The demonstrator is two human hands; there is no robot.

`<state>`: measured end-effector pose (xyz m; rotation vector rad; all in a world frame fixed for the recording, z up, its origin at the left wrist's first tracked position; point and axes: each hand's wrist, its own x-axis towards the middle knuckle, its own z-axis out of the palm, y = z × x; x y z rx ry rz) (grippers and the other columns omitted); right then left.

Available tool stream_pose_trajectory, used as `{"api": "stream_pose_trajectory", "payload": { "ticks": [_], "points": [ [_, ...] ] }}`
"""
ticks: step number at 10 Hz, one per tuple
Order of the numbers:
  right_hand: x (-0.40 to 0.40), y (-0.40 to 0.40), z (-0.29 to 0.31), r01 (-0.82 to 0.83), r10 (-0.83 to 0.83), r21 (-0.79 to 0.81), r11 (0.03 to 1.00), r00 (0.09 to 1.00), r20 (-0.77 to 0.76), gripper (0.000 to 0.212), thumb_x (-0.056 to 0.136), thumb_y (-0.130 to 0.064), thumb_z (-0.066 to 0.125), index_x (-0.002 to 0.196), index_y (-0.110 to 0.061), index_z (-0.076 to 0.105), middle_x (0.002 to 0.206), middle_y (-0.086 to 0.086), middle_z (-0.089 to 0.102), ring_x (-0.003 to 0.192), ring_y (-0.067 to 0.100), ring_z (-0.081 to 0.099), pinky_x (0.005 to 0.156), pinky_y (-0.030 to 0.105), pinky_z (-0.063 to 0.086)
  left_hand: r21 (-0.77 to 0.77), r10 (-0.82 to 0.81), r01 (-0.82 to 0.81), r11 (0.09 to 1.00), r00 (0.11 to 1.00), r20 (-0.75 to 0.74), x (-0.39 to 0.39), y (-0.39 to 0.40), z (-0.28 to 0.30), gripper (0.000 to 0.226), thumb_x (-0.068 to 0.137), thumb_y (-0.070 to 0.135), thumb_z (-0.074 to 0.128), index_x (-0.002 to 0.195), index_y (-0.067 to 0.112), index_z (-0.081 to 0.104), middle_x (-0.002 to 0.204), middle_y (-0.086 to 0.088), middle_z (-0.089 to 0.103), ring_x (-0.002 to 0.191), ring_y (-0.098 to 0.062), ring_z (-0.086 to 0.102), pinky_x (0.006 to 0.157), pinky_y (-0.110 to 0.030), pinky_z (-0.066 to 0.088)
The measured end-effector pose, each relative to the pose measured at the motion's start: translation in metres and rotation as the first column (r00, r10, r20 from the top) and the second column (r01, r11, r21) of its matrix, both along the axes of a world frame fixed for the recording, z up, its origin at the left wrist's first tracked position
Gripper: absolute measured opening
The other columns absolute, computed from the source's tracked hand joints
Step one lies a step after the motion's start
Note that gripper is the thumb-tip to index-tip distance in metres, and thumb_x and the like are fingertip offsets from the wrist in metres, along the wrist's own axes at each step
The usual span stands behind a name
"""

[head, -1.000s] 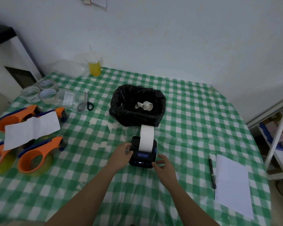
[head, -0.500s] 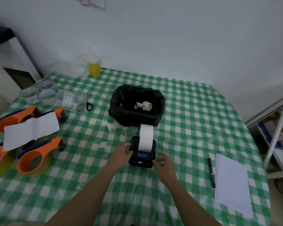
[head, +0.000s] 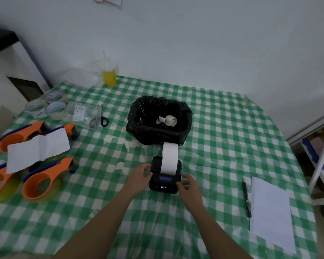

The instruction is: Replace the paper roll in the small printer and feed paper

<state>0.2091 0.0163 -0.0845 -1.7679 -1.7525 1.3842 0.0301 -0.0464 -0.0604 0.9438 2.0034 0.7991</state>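
Observation:
A small black printer sits on the green checked tablecloth, its lit front panel facing me. A white paper strip comes out of its top slot and lies back over the lid toward the bin. My left hand grips the printer's left side. My right hand rests against its front right corner, thumb at the panel's edge. A used paper roll core lies inside the black-lined bin just behind the printer.
Orange tape dispensers and a loose white sheet lie at the left. Tape rolls, scissors and a yellow drink cup stand further back. A pen and paper lie at the right.
Both hands stay on the printer with little movement; the right thumb has shifted slightly along the front right corner. The paper strip looks about the same length.

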Motion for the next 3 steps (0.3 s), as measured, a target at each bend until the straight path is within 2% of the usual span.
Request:
{"api": "stream_pose_trajectory", "payload": {
  "ticks": [2, 3],
  "points": [
    [-0.006, 0.006, 0.019, 0.059, -0.059, -0.001, 0.998, 0.997, -0.051, 0.035, 0.090, -0.020, 0.057, 0.124, -0.015, 0.052, 0.094, 0.000, 0.059, 0.076, 0.012, 0.057, 0.059, 0.019, 0.045, 0.020, 0.020, -0.020, 1.000, 1.000, 0.013, -0.003, 0.009, 0.007, 0.028, 0.092, 0.014, 0.049, 0.120, 0.014, 0.055, 0.120, -0.005, 0.059, 0.106, -0.020, 0.058, 0.093, -0.030, 0.045],
    [0.001, 0.005, 0.046, 0.146, -0.133, 0.076, 0.986, 0.979, -0.157, 0.025, 0.091, -0.017, 0.056, 0.115, -0.018, 0.057, 0.086, -0.007, 0.059, 0.075, 0.010, 0.057, 0.057, 0.017, 0.041, 0.022, -0.002, 0.002, 1.000, 1.000, 0.006, 0.003, -0.007, 0.012, 0.026, 0.093, 0.017, 0.049, 0.118, 0.018, 0.057, 0.111, 0.002, 0.060, 0.098, -0.013, 0.058, 0.086, -0.024, 0.045]
  ]
}}
